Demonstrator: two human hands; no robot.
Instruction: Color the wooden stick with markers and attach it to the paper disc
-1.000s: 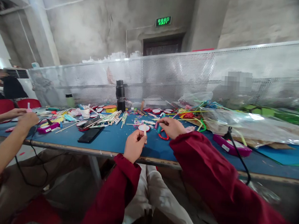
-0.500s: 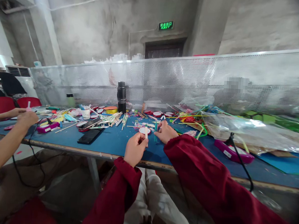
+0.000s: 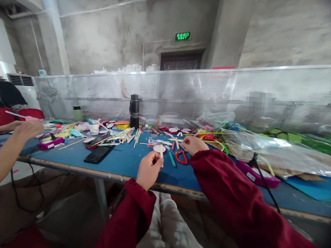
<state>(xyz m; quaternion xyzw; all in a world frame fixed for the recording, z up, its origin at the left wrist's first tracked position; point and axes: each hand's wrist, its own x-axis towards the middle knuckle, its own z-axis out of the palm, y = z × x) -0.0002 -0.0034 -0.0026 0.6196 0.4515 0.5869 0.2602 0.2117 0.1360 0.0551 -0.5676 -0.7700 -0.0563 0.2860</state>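
Since the earlier frames, the right hand is sitting farther back on the desk, and the red scissors it was covering are lying uncovered just in front of it. The left hand is holding roughly where it was, above the near edge of the desk.

That left hand's grip is pinched shut on the wooden stick of a small paddle, a white disc with a red rim standing up from the fingers just left of the scissors. The right hand is resting curled with its fingertips among the loose sticks and paper bits behind the scissors; I cannot tell whether its grip is closed on anything. A teal marker is lying between the paddle and the scissors.

Judging by the disc already sitting on its stick, the piece is looking assembled, and whatever trimming or decorating is left is not showing yet. Several similar red-rimmed discs are lying well behind the scissors.

Far left of the scissors, a black phone is lying flat, a heap of wooden sticks is spreading behind it, and a black flask is standing upright by the perforated screen. A purple glue gun with a black cord is lying to the right of the scissors. Another person's arm is reaching in at the far left.
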